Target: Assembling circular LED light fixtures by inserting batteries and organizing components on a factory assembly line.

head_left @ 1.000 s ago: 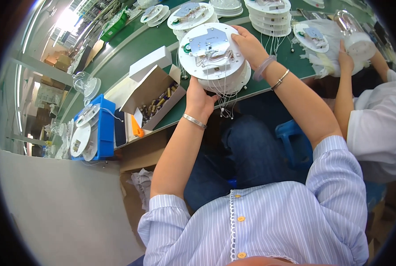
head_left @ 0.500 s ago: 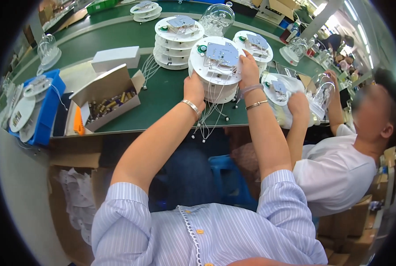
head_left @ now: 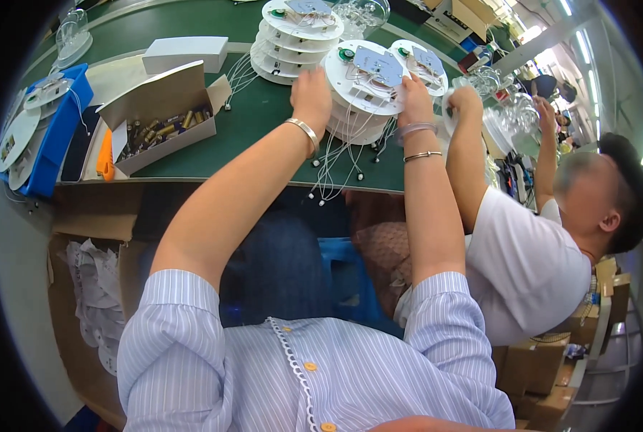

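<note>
The central stack of white discs [head_left: 363, 93] has been brought further in over the green tabletop [head_left: 243, 155] and is now seen between a taller stack [head_left: 296, 45] on the left and another stack [head_left: 423, 66] on the right; half a second ago it was held up in front of the right-hand one, and a second ago it was raised near the front edge. For the work in hand, this is judged to be the placing of the stack among the others, its weight probably passed to the tabletop, though contact underneath cannot be confirmed. The left hand [head_left: 311, 99] is now placed higher along the stack's left side than in the earlier frame, where the lower part was supported; its fingers are curled and turned away, so whether anything is gripped cannot be told. By the right hand [head_left: 416, 102] the right rim of the top disc is still pinched. White wires [head_left: 333, 165] are draped from the stack's front toward the tabletop edge, where they were left hanging past it a second ago. The co-worker's nearer hand [head_left: 465, 101] has been moved farther from the front edge. The open box [head_left: 177, 146] of batteries [head_left: 164, 129] is left untouched.
</note>
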{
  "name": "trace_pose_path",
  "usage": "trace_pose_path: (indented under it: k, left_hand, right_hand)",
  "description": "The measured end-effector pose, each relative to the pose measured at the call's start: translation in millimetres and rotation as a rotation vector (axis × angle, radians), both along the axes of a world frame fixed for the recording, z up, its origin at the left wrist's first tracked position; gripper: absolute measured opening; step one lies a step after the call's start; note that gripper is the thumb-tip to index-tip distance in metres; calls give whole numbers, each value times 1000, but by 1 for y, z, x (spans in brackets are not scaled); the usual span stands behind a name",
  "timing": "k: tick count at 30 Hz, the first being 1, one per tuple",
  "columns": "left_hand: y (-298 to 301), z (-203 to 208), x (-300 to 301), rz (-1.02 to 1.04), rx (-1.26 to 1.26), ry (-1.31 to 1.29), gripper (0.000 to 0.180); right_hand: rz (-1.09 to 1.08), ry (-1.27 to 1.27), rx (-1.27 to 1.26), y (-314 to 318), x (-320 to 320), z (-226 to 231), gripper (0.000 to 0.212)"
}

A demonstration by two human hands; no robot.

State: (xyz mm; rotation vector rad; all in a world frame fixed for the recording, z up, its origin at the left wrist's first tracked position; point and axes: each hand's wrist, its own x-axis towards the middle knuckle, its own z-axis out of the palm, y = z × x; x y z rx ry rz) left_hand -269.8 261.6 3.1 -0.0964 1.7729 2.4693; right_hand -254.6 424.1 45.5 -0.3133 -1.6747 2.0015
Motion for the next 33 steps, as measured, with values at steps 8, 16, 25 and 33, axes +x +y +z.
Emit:
trace_pose_path:
  k: [8, 16, 25, 33]
  left_hand:
    - [-27, 52, 17, -277, 116, 72, 51]
    - [-20, 44, 2, -285, 144, -89, 51]
    - [-21, 29, -22, -295, -56, -12, 39]
    - [-8, 29, -33, -217, -299, 10, 48]
  right_hand:
    - [2, 95, 77, -34, 49, -8, 38]
    - [-29, 65, 248, -33, 42, -7, 39]
    - [-156, -142, 392, -17, 32, -4, 41]
    - [-202, -237, 408, -17, 21, -7, 24]
